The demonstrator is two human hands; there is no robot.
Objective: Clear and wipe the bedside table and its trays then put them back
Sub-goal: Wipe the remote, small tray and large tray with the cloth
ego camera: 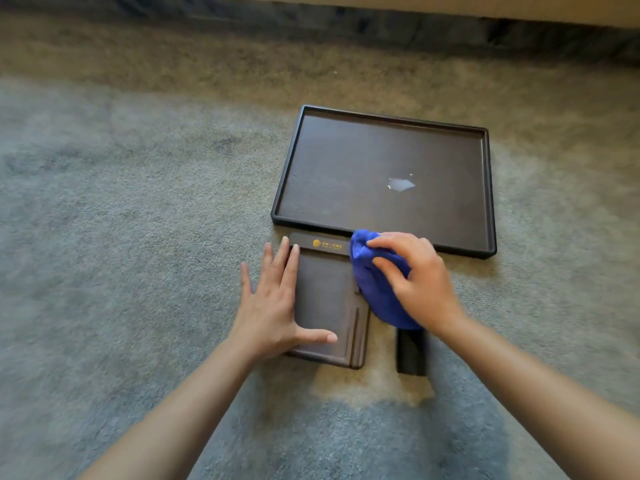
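Two dark brown trays lie on the carpet. The large tray (346, 161) sits farther away, with a small wet spot (400, 183) on its floor. The small tray (325, 296), with a gold logo on its top rim, lies just in front of it. My left hand (273, 306) rests flat on the small tray's left side, fingers spread, thumb on its surface. My right hand (415, 282) grips a bunched blue cloth (377, 289) pressed on the small tray's right edge.
A small black oblong object (411, 353) lies on the carpet just right of the small tray, partly under my right wrist. Grey-beige carpet (138, 202) surrounds everything. A dark baseboard and pale wall (346, 15) run along the far edge.
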